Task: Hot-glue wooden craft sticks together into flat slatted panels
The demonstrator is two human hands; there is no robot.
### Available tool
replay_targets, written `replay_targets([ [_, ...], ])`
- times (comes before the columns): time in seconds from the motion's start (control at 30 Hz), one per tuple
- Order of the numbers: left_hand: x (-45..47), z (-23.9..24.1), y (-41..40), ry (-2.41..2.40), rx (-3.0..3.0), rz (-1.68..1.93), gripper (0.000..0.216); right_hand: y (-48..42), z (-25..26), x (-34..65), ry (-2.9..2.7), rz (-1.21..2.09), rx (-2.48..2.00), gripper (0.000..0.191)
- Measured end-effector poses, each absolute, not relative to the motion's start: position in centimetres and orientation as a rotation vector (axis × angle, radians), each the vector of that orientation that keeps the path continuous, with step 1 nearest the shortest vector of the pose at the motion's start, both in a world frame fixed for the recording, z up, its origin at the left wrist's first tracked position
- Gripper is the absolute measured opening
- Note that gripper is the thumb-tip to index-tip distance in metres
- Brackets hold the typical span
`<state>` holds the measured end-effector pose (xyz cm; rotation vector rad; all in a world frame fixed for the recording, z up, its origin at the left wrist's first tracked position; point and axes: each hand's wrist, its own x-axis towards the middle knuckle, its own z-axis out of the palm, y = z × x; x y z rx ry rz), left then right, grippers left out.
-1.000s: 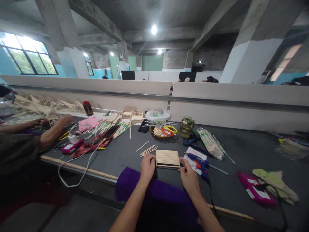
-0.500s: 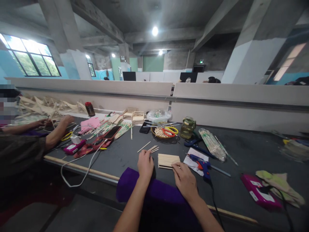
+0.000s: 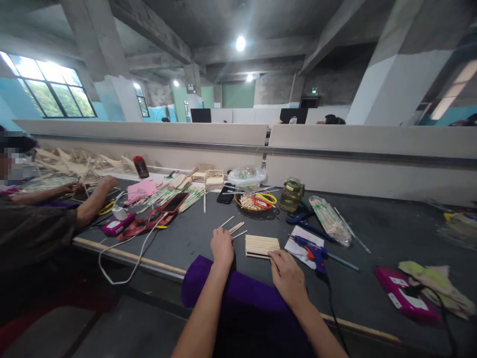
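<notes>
My left hand (image 3: pixel 222 247) is closed over the ends of a few thin wooden sticks (image 3: pixel 236 227) lying on the dark table, and one stick seems to be between its fingertips. The fingers partly hide them. To the right lies a small flat panel of wooden sticks (image 3: pixel 262 242) laid side by side, with a dark gap before its front stick. My right hand (image 3: pixel 288 276) pinches the panel's near right corner, fingertips hiding that end. Beside it, a blue hot glue gun (image 3: pixel 315 254) rests on a white paper (image 3: pixel 303 237).
Behind are a basket (image 3: pixel 257 214) of short sticks with scissors (image 3: pixel 265 200), a green jar (image 3: pixel 291 195) and a bagged stick bundle (image 3: pixel 330 221). A pink power strip (image 3: pixel 406 294) sits right. At left, a person's arm (image 3: pixel 93 201) works near a white cable (image 3: pixel 139 256).
My left hand has shifted slightly toward the loose sticks and closed over their ends. My right hand has slid a little off the panel, toward its right corner.
</notes>
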<state>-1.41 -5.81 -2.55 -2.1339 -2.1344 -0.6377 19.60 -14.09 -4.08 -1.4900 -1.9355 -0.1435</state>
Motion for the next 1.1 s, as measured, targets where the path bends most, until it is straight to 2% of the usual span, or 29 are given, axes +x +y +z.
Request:
replay_targets([
  [0.23, -1.2, -2.1, -6.3, -2.01, -2.15, -0.682, 0.017, -14.0, -4.3, 19.7, -1.901, -0.174, -1.46, 0.027],
  [0.47, 0.2, -1.0, -7.5, -1.4, -2.755, -0.752, 0.012, -13.8, -4.1, 20.1, -1.768, -0.237, -1.448, 0.031],
  [0.73, 1.6, -0.8, -8.0, -1.164, -2.955, -0.706, 0.01, -13.4, -4.3, 20.0, -1.877, -0.21, -1.505, 0.021],
  [0.93, 1.8, -0.8, -8.0, -1.213, -2.986, -0.727, 0.013, -13.0, -4.0, 19.7, -1.924, -0.217, -1.597, 0.017],
  [1.1, 0.9, -1.1, -7.6, -1.538, -2.81, -1.138, 0.018, -12.4, -3.9, 19.6, -1.926, -0.268, -1.628, 0.019],
])
